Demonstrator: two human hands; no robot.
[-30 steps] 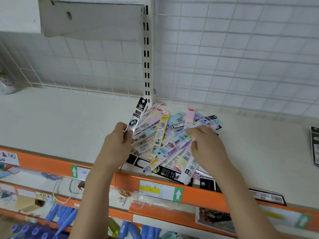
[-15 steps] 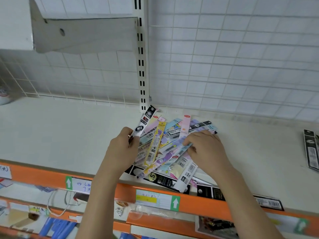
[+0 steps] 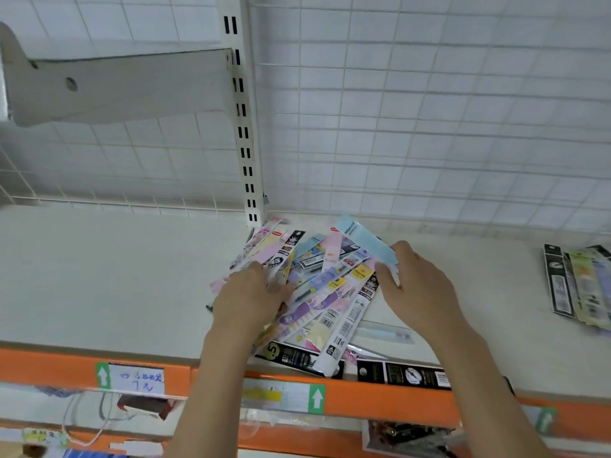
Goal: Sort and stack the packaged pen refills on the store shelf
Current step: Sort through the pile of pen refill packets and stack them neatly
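While both hands' fingers (image 3: 385,271) press flat on the loose refill pile (image 3: 317,292), packets nearest the shelf's orange edge (image 3: 380,396) could slide off.

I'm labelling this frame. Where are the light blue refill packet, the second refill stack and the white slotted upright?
light blue refill packet (image 3: 365,241), head view, middle
second refill stack (image 3: 582,282), head view, top packet
white slotted upright (image 3: 243,127), head view, mid-length

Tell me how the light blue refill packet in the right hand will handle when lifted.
Held by one end in the right hand, the light blue packet looks thin and flat, so probably light and somewhat bendy. Its glossy sleeve may slip against the pile of similar packets.
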